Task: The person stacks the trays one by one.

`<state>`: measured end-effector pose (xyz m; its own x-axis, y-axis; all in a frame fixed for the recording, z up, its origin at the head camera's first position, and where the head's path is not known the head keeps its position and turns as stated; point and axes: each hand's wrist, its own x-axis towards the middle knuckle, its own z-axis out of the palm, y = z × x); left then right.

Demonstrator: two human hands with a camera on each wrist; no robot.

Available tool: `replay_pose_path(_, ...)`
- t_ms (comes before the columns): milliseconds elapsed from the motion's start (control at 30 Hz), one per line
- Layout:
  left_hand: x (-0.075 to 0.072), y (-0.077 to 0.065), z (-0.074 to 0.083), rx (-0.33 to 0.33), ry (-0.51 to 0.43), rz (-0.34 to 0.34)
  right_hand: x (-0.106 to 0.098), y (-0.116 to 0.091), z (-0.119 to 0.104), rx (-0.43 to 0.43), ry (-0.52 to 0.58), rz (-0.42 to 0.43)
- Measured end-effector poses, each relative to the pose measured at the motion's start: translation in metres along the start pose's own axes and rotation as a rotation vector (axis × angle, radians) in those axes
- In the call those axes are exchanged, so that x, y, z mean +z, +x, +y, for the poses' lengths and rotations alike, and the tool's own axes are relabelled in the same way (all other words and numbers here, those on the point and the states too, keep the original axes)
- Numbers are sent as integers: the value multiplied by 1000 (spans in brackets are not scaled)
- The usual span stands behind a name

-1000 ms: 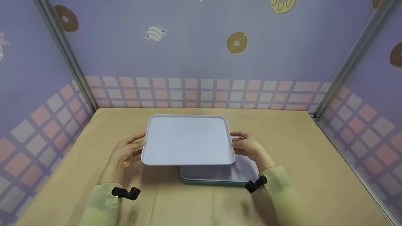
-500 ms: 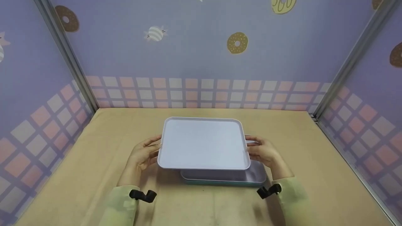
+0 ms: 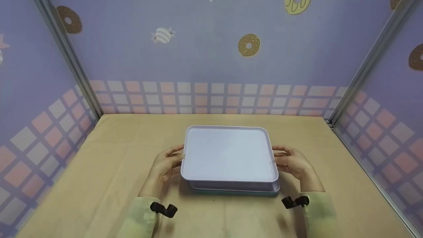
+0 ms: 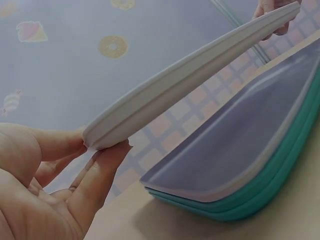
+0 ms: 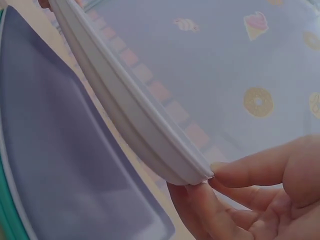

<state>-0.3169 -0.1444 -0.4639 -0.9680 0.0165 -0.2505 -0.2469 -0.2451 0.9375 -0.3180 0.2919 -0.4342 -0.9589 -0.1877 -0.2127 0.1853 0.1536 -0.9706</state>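
Note:
A white rectangular tray (image 3: 229, 155) hangs level above a low stack of trays, held by both hands at its short sides. My left hand (image 3: 167, 163) pinches its left edge; in the left wrist view the thumb and fingers (image 4: 102, 167) grip the rim. On the opposite edge my right hand (image 3: 294, 162) pinches likewise, and the right wrist view shows the thumb and fingers (image 5: 212, 210) at a corner. Beneath is the stack's top tray (image 3: 234, 186), pale with a shaded inside, over teal trays (image 4: 250, 202). A gap separates the held tray from the stack in both wrist views.
The stack lies on a tan cloth-covered table (image 3: 125, 148). Purple walls (image 3: 205, 59) with printed doughnuts and a checked band enclose the back and sides, joined by metal corner posts (image 3: 366, 62). Black wrist mounts (image 3: 163, 209) sit on both sleeves.
Both hands have carried the white tray to the right and slightly toward me, so it now covers most of the stack. The stack itself has stayed put.

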Motion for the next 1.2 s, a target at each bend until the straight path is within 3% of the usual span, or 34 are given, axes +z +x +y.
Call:
replay_pose_path(133, 8, 2, -10, 18, 32, 36, -6, -1, 3, 14, -48, 19)
replay_pose_path(333, 15, 2, -20, 91, 159, 103, -6, 0, 8, 36, -106, 52)
replay_pose_path(767, 22, 4, -30, 164, 363, 139, -3, 5, 18, 91, -238, 109)
replay_pose_path(933, 25, 6, -32, 203, 511, 151, -4, 5, 22, 92, -268, 119)
replay_pose_path(1033, 26, 6, -34, 215, 538, 154, -2, 6, 25, 103, -278, 126)
replay_pose_path(1200, 26, 6, -37, 194, 493, 163, 1, 8, 27, 124, -290, 140)
